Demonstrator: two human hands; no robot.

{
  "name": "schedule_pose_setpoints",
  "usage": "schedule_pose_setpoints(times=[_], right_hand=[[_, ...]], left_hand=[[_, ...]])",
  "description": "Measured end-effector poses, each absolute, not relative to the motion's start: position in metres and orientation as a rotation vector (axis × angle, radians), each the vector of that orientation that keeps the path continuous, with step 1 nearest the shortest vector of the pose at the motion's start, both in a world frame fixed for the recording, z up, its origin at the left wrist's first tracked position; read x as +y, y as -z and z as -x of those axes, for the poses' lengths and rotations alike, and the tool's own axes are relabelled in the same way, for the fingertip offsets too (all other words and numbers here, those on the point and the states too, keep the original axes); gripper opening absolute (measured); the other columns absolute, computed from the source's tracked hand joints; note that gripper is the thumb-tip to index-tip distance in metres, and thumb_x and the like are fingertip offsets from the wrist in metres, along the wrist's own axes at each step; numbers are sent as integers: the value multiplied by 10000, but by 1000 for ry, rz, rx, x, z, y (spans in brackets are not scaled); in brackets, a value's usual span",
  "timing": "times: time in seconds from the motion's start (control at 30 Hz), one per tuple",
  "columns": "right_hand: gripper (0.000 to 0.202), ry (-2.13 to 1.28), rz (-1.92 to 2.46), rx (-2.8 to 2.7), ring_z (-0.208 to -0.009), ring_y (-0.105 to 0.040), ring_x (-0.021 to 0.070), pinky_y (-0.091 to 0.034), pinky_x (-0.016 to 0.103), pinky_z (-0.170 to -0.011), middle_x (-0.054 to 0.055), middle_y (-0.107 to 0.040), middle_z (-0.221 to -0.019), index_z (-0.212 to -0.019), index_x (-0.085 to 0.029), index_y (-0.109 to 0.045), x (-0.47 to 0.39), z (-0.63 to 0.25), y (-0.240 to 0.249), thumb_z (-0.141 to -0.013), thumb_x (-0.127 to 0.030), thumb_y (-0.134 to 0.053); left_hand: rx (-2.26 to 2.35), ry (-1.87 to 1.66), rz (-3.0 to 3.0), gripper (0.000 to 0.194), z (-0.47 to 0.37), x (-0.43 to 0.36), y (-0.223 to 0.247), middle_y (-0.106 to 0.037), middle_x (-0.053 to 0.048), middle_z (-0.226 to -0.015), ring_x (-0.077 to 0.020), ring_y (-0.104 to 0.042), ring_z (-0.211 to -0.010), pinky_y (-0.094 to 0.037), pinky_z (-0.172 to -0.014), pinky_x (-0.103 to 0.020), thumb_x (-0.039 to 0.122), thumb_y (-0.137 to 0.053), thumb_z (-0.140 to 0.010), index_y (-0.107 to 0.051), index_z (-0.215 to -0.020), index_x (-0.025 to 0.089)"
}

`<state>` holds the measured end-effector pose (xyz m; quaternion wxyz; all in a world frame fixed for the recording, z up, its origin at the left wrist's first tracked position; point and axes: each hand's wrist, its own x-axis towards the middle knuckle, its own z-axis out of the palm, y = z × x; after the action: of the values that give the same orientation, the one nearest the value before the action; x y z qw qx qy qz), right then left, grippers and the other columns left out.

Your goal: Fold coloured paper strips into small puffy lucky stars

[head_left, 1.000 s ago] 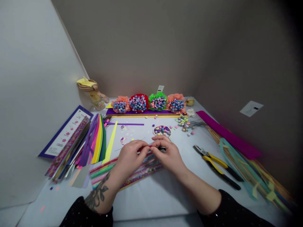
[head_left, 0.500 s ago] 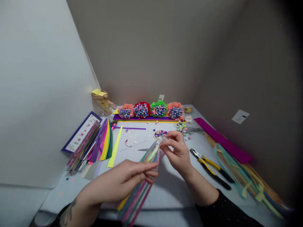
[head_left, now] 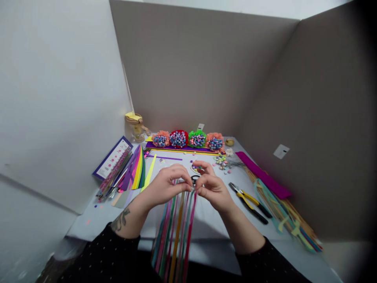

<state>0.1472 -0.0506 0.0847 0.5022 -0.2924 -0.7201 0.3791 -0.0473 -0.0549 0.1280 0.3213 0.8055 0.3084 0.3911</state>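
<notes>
A bundle of thin multicoloured ribbons (head_left: 176, 224) hangs from between my hands over the table's front edge. My left hand (head_left: 171, 184) pinches the upper end of the ribbons between thumb and fingers. Close beside it, my right hand (head_left: 211, 186) pinches the same upper end from the right; the exact gripped spot is small and partly hidden. Behind the fingertips show the black handles of scissors (head_left: 194, 179). A small round dish of beads (head_left: 193, 168) is partly covered by my right hand.
Pliers (head_left: 250, 202) with yellow-black handles lie to the right, near a magenta roll (head_left: 263, 175) and more ribbons (head_left: 272, 204). Paper strips (head_left: 137, 169) and a framed card (head_left: 112, 159) lie left. Several bead-filled pom-poms (head_left: 178, 138) line the back, near a jar (head_left: 137, 127).
My left hand has moved from the middle of the ribbons up to their upper end, beside my right hand. The ribbons now hang down more spread out. The view has shifted.
</notes>
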Motion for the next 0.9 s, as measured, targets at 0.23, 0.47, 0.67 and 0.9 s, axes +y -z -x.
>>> schedule_pose_setpoints(times=[0.23,0.47,0.67,0.9], right_hand=[[268,-857,622,-1702,-908,-569,238,-414,456,-907,49,-681,-857,-673,-248,-577,-58,-141,-71,-828,-467,-578],[160,-865,665,-1739,-771,-624,198,-484,368,-732,50,-715,-850,-751,-240,-586,-67,-145,-63,-893,-282,-525],[138,-866,608,-1737,-764,-655,175,-514,313,-703,51,-698,-855,-781,-220,-578,-57,-150,-44,-900,-201,-508],[160,-812,776,-1845,-774,-643,189,-511,321,-710,70,-686,-833,-773,-216,-557,-51,-192,-32,-914,-244,-485]], left_hand=[[824,-1399,-1564,297,61,-33,-90,-585,-15,-704,-154,-568,-741,-472,-795,-337,447,-695,-741,-591,-701,172],[707,-1607,-985,394,74,-7,-57,-547,42,-675,-44,-466,-557,-402,-521,-158,432,-830,-570,-562,-674,163],[741,-1703,-758,372,94,16,-37,-570,38,-820,-54,-563,-631,-454,-524,-148,361,-815,-613,-507,-728,185],[844,-1811,-612,277,131,29,-32,-618,41,-891,-97,-652,-718,-523,-609,-201,178,-729,-684,-458,-735,196]])
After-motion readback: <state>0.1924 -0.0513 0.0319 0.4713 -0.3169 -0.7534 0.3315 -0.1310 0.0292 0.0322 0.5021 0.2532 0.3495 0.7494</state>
